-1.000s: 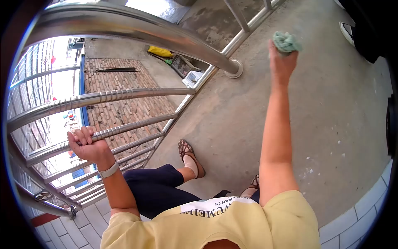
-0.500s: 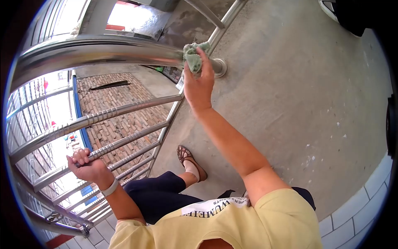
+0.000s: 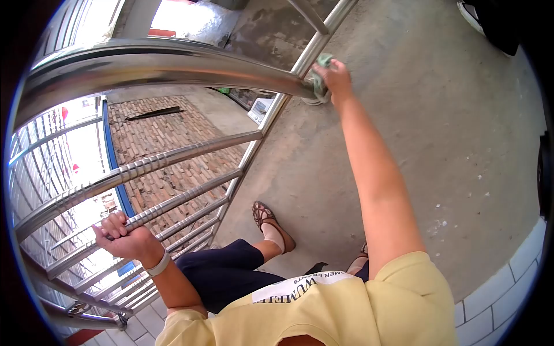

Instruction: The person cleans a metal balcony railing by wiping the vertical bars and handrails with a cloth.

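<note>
My right hand (image 3: 336,78) is stretched far forward, closed on a pale green cloth (image 3: 319,89). The cloth lies against the lower end of a thick, shiny metal post (image 3: 173,66), close to its base on the floor. Off to the left, my left hand (image 3: 128,235) wraps round one thin upright bar (image 3: 173,207) of the same metal railing. A light band circles that wrist.
Further bars and a lower rail (image 3: 254,151) run alongside me. Through them show a brick surface (image 3: 167,138) and bright openings. Concrete floor (image 3: 450,132) stretches to the right, edged by pale tiles (image 3: 519,277). Another person's shoe (image 3: 472,16) is at upper right.
My right hand and the cloth have moved down the post toward its base, away from me, and the arm has straightened. The left hand keeps its hold on the bar.
</note>
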A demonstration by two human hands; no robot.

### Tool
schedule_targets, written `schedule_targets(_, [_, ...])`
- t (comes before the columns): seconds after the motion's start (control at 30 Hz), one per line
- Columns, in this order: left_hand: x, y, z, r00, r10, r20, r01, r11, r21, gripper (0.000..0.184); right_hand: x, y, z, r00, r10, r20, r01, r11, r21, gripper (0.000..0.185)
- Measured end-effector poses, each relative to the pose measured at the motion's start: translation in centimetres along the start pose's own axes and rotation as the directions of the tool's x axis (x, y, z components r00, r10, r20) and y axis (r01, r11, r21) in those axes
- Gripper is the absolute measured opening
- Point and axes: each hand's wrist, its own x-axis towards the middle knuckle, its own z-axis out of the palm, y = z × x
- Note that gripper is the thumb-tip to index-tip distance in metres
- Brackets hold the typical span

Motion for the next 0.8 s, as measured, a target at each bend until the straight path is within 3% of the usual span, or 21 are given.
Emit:
schedule_targets(0.03, [0.0,0.0,0.0,1.000,0.009,0.010,-0.009,1.000,0.006,0.040,-0.1,-0.8,0.0,1.000,0.001,0.001,-0.001,1.000,0.007,0.055])
schedule_targets(0.1, [0.2,-0.2,-0.2,0.999,0.026,0.021,-0.027,1.000,0.015,0.040,0.0,-1.5,-0.4,0.938,0.017,0.347,-0.164,0.902,0.400,0.055])
schedule_targets(0.13, [0.3,-0.2,-0.5,0.999,0.023,0.041,-0.024,1.000,0.002,0.039,0.1,-0.7,0.0,0.920,0.064,0.386,-0.159,0.962,0.221,0.047])
schedule_targets(0.17, [0.3,-0.2,-0.7,0.998,0.019,0.060,-0.019,1.000,-0.010,0.039,0.4,-0.5,0.1,0.920,0.066,0.385,-0.161,0.962,0.219,0.047])
schedule_targets(0.23, [0.1,-0.3,-0.6,0.999,0.014,0.038,-0.013,1.000,-0.009,0.038,-0.1,-1.3,0.4,0.868,0.080,0.491,-0.042,0.995,-0.086,0.040])
schedule_targets(0.3, [0.3,-0.3,-0.6,0.999,0.017,0.029,-0.017,1.000,-0.024,0.038,-0.1,-1.7,1.0,0.895,0.059,0.442,0.021,0.985,-0.173,0.040])
schedule_targets(0.37, [0.7,-0.3,-1.2,0.995,0.020,0.099,-0.020,1.000,-0.003,0.038,0.9,-1.1,1.6,0.933,0.062,0.355,0.160,0.811,-0.563,0.042])
schedule_targets(0.4, [0.6,-0.2,-1.0,0.995,0.017,0.094,-0.016,1.000,-0.011,0.038,0.8,-1.0,1.8,0.935,0.054,0.349,0.162,0.812,-0.560,0.042])
schedule_targets(0.47, [0.6,-0.2,-1.0,0.995,0.016,0.096,-0.014,1.000,-0.017,0.038,0.6,-0.8,2.0,0.981,0.062,0.184,0.096,0.671,-0.735,0.047])
schedule_targets(0.63, [0.0,0.1,-0.4,0.998,0.027,0.065,-0.027,1.000,-0.002,0.039,-1.7,0.9,0.3,0.988,-0.130,0.077,0.147,0.712,-0.687,0.052])
schedule_targets(0.7, [0.0,0.2,-0.4,0.997,0.033,0.067,-0.034,0.999,0.024,0.039,-4.1,0.8,0.7,0.983,-0.149,-0.105,0.050,0.774,-0.632,0.041])
schedule_targets(0.73, [-0.1,0.1,-0.2,0.997,0.034,0.068,-0.035,0.999,0.011,0.039,-4.9,1.0,1.2,0.981,-0.161,-0.109,0.057,0.774,-0.631,0.041])
schedule_targets(0.8, [-0.3,0.1,0.1,0.997,0.063,0.043,-0.065,0.997,0.039,0.038,-6.9,2.4,2.6,0.920,-0.148,-0.364,0.004,0.930,-0.368,0.037])
